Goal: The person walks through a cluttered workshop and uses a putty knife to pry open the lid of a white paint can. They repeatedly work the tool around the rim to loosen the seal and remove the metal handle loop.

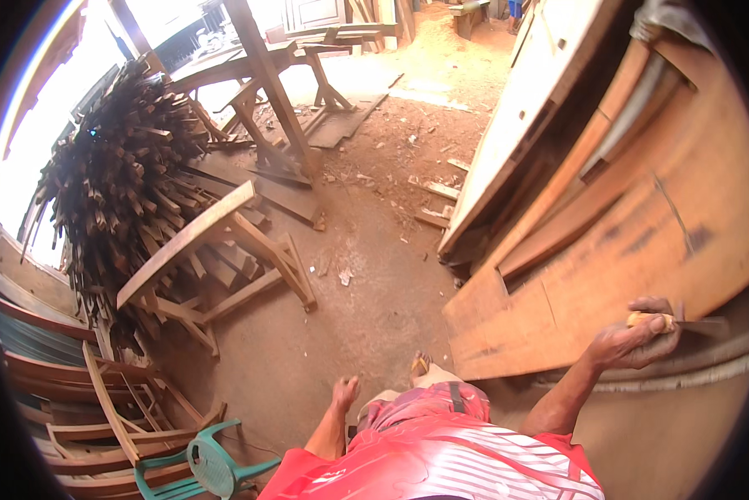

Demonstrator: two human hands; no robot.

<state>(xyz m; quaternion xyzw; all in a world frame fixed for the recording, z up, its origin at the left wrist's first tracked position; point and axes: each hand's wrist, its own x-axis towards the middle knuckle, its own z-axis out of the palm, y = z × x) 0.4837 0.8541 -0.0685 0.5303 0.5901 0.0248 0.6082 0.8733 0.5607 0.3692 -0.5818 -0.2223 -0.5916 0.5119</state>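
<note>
- Strong daylight from the top and upper left, burning the background (28, 158) white
- Stick pile (124, 175) dark against that glare
- Floor (349, 292) dimmer nearby, with soft shadows
- Hand tool (693, 324) faint and blurred toward its tip
- Fisheye curvature bending straight edges, black vignette around the rim

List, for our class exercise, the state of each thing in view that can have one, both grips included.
Right grip: closed around a tool.
Yellow-handled, thin-bladed tool: held, blade uncovered, pointing right.
Left grip: fingers look curled; too small to tell if fully closed.
Turquoise plastic chair: unoccupied.
Pale wooden trestle: standing, top beam bare.
Dark, thin wooden strips: heaped together.
Orange-brown wooden panel: dark-smudged.
</note>
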